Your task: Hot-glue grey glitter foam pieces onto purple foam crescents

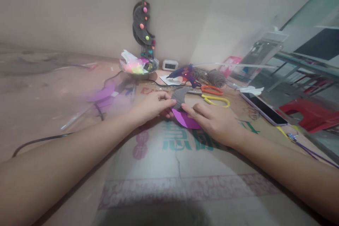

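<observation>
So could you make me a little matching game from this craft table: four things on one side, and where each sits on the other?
Things:
1. glue gun
2. scissors
3. phone
4. purple shape

Places:
A. near the right edge of the cardboard, screen up
B. under the two hands, partly covered by a grey piece
C. just behind the right hand, handles orange and yellow
D. farther back, beside the metal bowl

Pairs: 1-D, 2-C, 3-A, 4-B
</observation>
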Action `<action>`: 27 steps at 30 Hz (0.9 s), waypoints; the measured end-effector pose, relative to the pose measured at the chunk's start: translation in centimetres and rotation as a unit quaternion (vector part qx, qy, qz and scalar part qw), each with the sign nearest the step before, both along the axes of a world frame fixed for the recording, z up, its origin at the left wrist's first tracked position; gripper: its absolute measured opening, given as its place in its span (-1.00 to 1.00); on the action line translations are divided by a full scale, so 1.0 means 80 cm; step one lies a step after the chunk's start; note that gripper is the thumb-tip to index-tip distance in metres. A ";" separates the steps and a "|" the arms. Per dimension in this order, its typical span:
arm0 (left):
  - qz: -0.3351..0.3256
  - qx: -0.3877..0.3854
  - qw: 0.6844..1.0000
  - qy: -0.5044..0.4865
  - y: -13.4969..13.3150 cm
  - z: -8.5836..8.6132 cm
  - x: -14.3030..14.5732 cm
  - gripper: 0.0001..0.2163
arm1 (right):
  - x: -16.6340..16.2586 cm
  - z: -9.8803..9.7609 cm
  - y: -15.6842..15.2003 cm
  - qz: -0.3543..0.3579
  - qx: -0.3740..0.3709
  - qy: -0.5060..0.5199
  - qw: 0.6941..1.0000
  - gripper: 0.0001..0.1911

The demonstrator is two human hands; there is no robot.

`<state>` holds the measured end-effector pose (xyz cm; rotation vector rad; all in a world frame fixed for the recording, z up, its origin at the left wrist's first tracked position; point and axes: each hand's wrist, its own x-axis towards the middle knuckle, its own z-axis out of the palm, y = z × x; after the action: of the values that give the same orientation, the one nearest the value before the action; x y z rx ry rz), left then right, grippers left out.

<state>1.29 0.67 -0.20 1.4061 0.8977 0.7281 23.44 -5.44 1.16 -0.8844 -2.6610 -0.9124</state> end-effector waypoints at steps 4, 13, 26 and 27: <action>0.004 0.000 1.000 0.005 -0.001 0.001 0.000 -0.81 | 0.000 0.000 0.000 0.009 0.001 0.007 1.000 -0.55; 0.002 -0.002 1.000 0.006 -0.002 0.003 0.001 -0.83 | 0.002 -0.002 0.001 0.006 -0.012 0.003 1.000 -0.58; -0.005 0.008 1.000 -0.008 0.000 -0.001 -0.001 -0.82 | 0.002 -0.003 -0.003 0.039 -0.028 0.015 0.999 -0.54; -0.006 0.008 1.000 -0.008 0.000 -0.001 -0.001 -0.82 | 0.003 -0.003 -0.002 0.032 -0.022 0.021 0.999 -0.56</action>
<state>1.23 0.68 -0.28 1.4167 0.8721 0.7376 23.64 -5.60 0.89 -0.8146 -2.6662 -0.8136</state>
